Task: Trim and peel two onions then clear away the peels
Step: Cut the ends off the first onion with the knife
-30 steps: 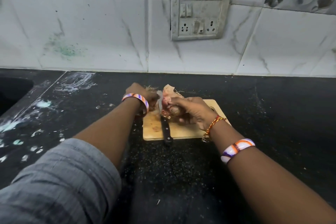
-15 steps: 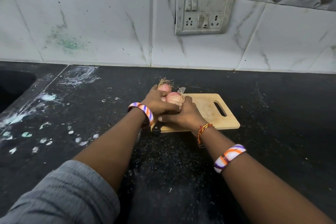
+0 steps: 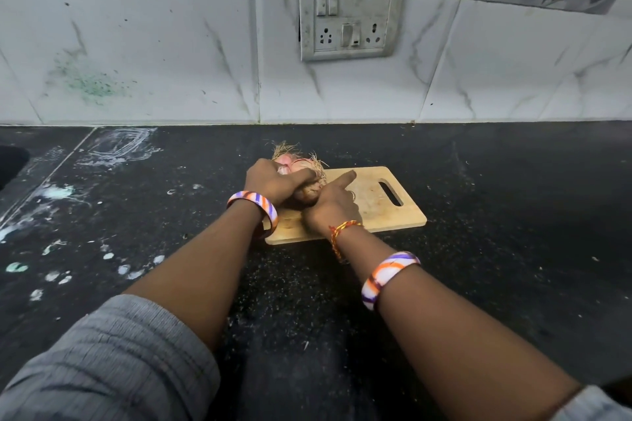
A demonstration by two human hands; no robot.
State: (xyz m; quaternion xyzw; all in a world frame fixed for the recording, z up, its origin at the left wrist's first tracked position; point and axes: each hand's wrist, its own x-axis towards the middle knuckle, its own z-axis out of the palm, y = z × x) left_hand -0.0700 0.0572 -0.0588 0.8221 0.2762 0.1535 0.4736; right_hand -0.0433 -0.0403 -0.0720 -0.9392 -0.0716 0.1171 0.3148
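Observation:
Two pinkish onions (image 3: 294, 162) with dry root tufts sit bunched at the far left corner of the wooden cutting board (image 3: 376, 205). My left hand (image 3: 273, 183) curls over them from the left and grips them. My right hand (image 3: 330, 207) closes in from the right, its fingers curled on a brown-skinned part of the onion bundle (image 3: 309, 195) between the two hands, with its index finger straight and pointing away. Most of the onions are hidden under my hands. No knife shows.
The board lies on a black stone counter (image 3: 496, 249) with white smears at the left (image 3: 51, 195). A tiled wall with a switch and socket plate (image 3: 350, 15) stands behind. A dark sink edge (image 3: 10, 164) sits at the far left.
My hands came together around the onions and shifted towards the board's far left corner. The knife that lay on the board's left part is now out of sight.

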